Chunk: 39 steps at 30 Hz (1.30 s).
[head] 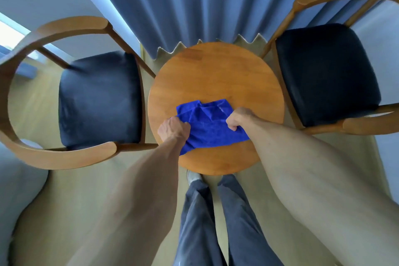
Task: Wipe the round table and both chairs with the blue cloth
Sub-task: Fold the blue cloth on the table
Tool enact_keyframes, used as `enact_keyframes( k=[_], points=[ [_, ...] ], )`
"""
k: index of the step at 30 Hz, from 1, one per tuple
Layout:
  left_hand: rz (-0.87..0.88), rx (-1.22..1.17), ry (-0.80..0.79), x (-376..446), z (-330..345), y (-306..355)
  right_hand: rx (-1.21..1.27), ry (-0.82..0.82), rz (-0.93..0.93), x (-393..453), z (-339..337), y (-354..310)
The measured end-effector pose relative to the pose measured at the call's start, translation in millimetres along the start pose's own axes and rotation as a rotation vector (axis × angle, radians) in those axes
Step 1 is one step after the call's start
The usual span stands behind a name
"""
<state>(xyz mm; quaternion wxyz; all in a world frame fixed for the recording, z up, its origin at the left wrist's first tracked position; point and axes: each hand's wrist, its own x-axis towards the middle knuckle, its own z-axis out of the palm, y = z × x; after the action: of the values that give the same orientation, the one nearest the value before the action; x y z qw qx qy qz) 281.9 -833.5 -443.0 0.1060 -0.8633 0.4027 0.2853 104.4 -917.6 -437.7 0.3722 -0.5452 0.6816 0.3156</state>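
Note:
A small round wooden table [216, 75] stands in front of me. The blue cloth [207, 123] lies rumpled on its near half. My left hand [173, 130] grips the cloth's left edge, and my right hand [238, 119] pinches its right edge. One wooden chair with a dark cushioned seat [98, 99] stands left of the table. A second matching chair [326, 73] stands on the right. Both seats are bare.
Blue curtains [194, 2] hang right behind the table and reach the floor. My legs in grey trousers [216, 218] stand at the table's near edge. Part of a pale rounded thing [19, 179] shows at the lower left. Light wooden floor surrounds the furniture.

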Motion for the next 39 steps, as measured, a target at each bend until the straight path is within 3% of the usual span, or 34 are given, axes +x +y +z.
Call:
enact_keyframes(
  k=[4,10,13,16,20,24,27,29,32,36,39],
  points=[
    [-0.055,-0.073,0.048,19.6,2.8,10.3,0.192,0.213,-0.043,19.4,-2.7,-3.0],
    [-0.259,-0.344,0.107,71.5,38.6,12.9,0.190,0.427,-0.130,71.5,15.4,-32.1],
    [-0.441,-0.433,-0.042,78.9,79.3,-0.7,0.180,0.523,-0.229,91.0,51.7,-31.6],
    [-0.539,-0.532,-0.152,75.6,109.5,-17.9,0.227,0.467,-0.302,100.5,85.3,-21.0],
    [-0.367,-0.694,-0.157,79.8,111.6,-18.5,0.303,0.506,-0.279,107.2,97.3,-16.2],
    [-0.003,-0.649,0.038,72.0,86.8,19.4,0.522,0.506,-0.076,107.8,74.9,-17.3],
    [0.285,-0.634,-0.065,55.1,81.9,64.4,0.681,0.500,0.075,105.2,57.5,-9.0],
    [0.383,-0.597,-0.187,42.7,87.1,83.5,0.700,0.521,0.135,105.0,51.0,-1.0],
    [0.228,-0.493,-0.243,39.1,99.8,85.3,0.732,0.533,0.190,106.3,44.0,11.0],
    [0.004,-0.332,-0.227,44.0,107.6,63.2,0.662,0.390,0.107,111.7,49.5,15.9],
    [-0.084,-0.429,-0.313,52.4,114.0,46.5,0.475,0.344,0.021,111.1,61.3,12.9]
  ],
)
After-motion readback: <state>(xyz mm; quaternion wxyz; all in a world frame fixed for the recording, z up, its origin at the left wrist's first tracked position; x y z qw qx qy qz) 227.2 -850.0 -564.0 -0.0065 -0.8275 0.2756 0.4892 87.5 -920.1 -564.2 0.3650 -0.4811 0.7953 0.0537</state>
